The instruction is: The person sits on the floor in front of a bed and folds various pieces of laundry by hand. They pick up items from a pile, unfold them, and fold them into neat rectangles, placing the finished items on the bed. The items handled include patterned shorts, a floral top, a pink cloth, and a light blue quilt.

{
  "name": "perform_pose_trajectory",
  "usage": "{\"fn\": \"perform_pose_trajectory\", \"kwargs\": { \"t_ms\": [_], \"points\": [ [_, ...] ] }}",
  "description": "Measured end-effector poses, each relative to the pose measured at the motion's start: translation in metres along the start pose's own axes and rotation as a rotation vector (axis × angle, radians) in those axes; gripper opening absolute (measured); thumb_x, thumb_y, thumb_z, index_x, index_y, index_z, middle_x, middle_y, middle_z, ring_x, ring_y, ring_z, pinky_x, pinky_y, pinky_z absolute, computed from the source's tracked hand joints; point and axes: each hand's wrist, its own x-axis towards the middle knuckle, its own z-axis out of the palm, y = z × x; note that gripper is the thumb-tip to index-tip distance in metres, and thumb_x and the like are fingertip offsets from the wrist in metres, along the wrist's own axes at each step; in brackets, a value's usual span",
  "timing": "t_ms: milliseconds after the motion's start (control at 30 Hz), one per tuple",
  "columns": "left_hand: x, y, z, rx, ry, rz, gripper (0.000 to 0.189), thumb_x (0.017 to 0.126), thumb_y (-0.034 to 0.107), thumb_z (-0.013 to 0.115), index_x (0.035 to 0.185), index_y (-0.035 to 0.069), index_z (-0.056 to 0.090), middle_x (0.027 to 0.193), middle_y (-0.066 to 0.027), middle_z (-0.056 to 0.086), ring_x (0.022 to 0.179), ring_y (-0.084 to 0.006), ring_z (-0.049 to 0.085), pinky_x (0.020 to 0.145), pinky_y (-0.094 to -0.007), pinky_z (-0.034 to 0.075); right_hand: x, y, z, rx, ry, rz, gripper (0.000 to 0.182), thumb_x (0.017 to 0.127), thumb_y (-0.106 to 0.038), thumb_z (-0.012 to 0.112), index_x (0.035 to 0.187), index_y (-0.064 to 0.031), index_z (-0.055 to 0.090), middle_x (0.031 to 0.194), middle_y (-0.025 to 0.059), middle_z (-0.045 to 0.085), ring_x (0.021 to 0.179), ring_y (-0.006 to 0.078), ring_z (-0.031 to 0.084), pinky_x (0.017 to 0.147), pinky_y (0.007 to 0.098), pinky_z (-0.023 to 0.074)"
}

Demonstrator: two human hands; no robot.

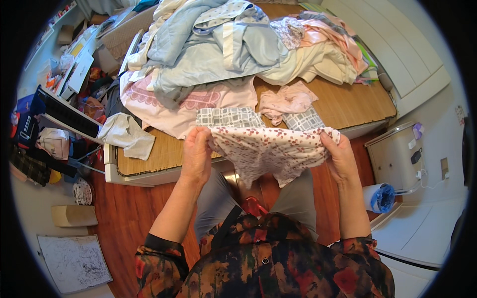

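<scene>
Between my two hands a white cloth garment with a small reddish flower print is stretched along its upper edge. My left hand pinches its left corner, and my right hand grips the right corner. The lower part hangs loose above my knees. Just beyond it, on the bed's bamboo mat, lies a grey-and-white checked cloth, partly hidden by the garment. A crumpled pink garment rests on part of the checked cloth. A light grey garment lies at the mat's left front corner.
A large heap of pale blue bedding covers the back of the bed, over a pink cloth with a scalloped pattern. Cream bedding lies to its right. A lined bin stands at right; a whiteboard leans at lower left.
</scene>
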Motion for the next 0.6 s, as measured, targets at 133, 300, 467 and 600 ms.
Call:
{"fn": "perform_pose_trajectory", "kwargs": {
  "t_ms": [133,300,467,600],
  "points": [
    [-0.002,0.033,0.019,0.056,0.009,0.266,0.010,0.101,0.018,0.055,0.102,0.008,0.057,0.092,-0.0009,0.065,0.087,-0.0107,0.061,0.085,-0.0278,0.049,-0.002,-0.011,0.006,-0.193,0.056,-0.207,0.021,0.100,-0.016,0.062,0.108,0.0015,0.070,0.101,0.0053,0.074,0.090,0.0109,0.068,0.082,0.0272,0.0522],
    [0.012,0.049,0.025,0.131,0.072,0.216,0.011,0.104,0.016,0.051,0.104,0.007,0.057,0.095,-0.0027,0.065,0.090,-0.0113,0.063,0.085,-0.0283,0.050,0.015,-0.006,0.024,0.060,0.034,-0.150,0.026,0.103,-0.019,0.059,0.115,0.0023,0.068,0.107,0.0072,0.073,0.094,0.0097,0.066,0.084,0.0270,0.0514],
    [0.018,0.065,0.024,0.128,0.041,0.276,0.011,0.103,0.018,0.054,0.101,0.008,0.058,0.091,0.0011,0.062,0.083,-0.0072,0.060,0.076,-0.0250,0.050,0.021,-0.018,0.024,0.047,-0.027,-0.137,0.030,0.105,-0.023,0.053,0.118,0.0028,0.064,0.112,0.0104,0.072,0.096,0.0153,0.070,0.084,0.0296,0.0572],
    [0.018,0.055,0.027,0.151,0.031,0.248,0.013,0.104,0.019,0.053,0.103,0.008,0.059,0.102,-0.0032,0.068,0.093,-0.0108,0.066,0.082,-0.0277,0.053,0.031,-0.008,0.023,0.249,0.050,-0.053,0.031,0.105,-0.021,0.054,0.122,0.0047,0.060,0.116,0.0147,0.069,0.104,0.0191,0.068,0.091,0.0349,0.0547]
  ]
}}
